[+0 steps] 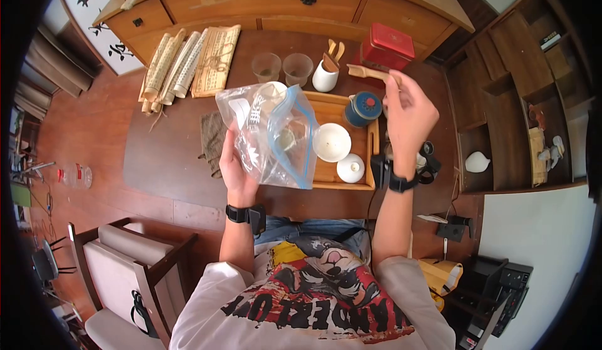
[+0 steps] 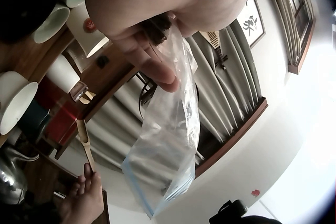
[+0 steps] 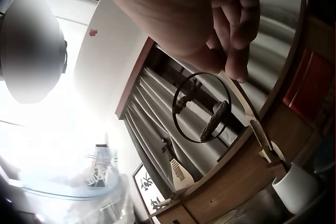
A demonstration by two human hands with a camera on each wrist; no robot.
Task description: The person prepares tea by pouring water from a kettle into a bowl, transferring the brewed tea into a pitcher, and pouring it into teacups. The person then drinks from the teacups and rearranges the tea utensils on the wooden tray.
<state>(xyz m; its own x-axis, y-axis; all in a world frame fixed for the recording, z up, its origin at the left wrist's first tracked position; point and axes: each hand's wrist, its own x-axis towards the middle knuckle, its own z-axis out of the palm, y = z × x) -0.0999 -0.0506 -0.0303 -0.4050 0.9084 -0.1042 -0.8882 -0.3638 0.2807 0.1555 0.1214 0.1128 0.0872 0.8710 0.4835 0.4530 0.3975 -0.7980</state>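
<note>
In the head view my left hand grips a clear zip bag by its side, and the blue zip strip faces right. The left wrist view shows a dark brown lump at the bag's end by the fingers. My right hand is raised at the right, pinching the end of a wooden tea scoop, whose hollow tip points left. A white bowl and a small white lid with a knob sit on a wooden tray between the hands. Part of the tray is behind the bag.
A blue jar stands at the tray's right end. Behind are two clear cups, a white holder with wooden tools and a red tin. Bamboo scrolls and a dark cloth lie at left.
</note>
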